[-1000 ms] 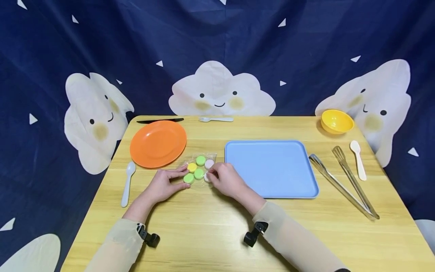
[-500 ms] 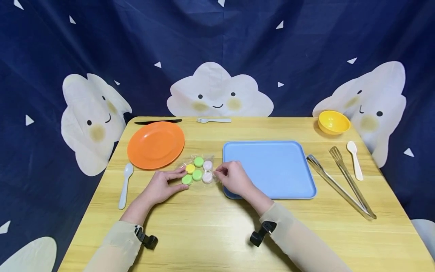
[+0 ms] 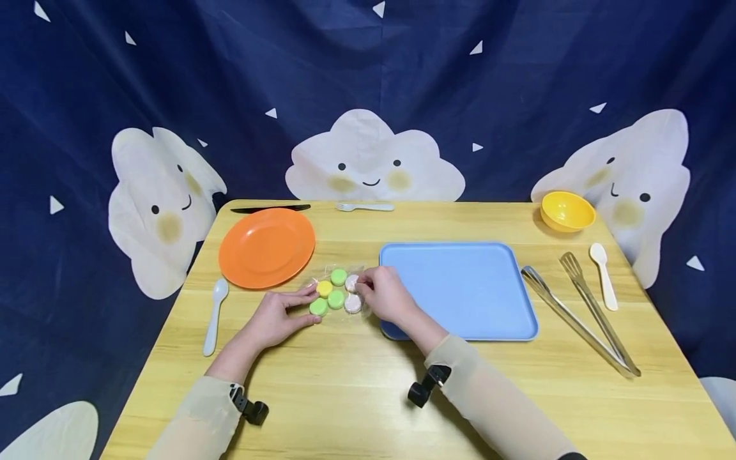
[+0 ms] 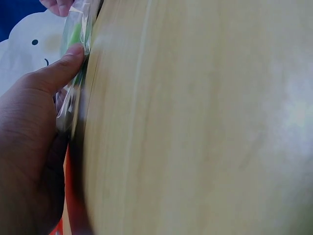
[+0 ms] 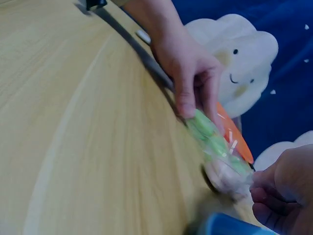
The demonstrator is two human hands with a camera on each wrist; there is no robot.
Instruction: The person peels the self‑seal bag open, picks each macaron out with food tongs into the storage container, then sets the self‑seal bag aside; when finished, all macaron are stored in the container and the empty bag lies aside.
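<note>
A clear plastic bag (image 3: 345,291) lies on the table, holding several round, macaron-like pieces in green (image 3: 336,299), yellow (image 3: 324,289) and pale lilac (image 3: 353,303). My left hand (image 3: 278,318) grips its left end between thumb and fingers; in the left wrist view the thumb (image 4: 66,66) presses on the film. At the opposite edge, the thumb and fingertips of my right hand (image 3: 388,295) pinch the plastic, partly covering the upper lilac piece. The right wrist view shows the film drawn between the left hand (image 5: 193,81) and the right hand (image 5: 283,191).
An orange plate (image 3: 267,248) sits behind the left hand, a light spoon (image 3: 214,316) beside it. A blue tray (image 3: 460,291) lies under the right forearm's far side. Farther right are metal tongs (image 3: 581,319), a white spoon (image 3: 604,275) and a yellow bowl (image 3: 568,212). A fork (image 3: 365,207) and black knife (image 3: 270,209) line the back.
My right hand went right to the bag's outer edge, then came slightly back left and farther up that edge. The lower lilac piece is uncovered now. The left hand keeps its grip.
</note>
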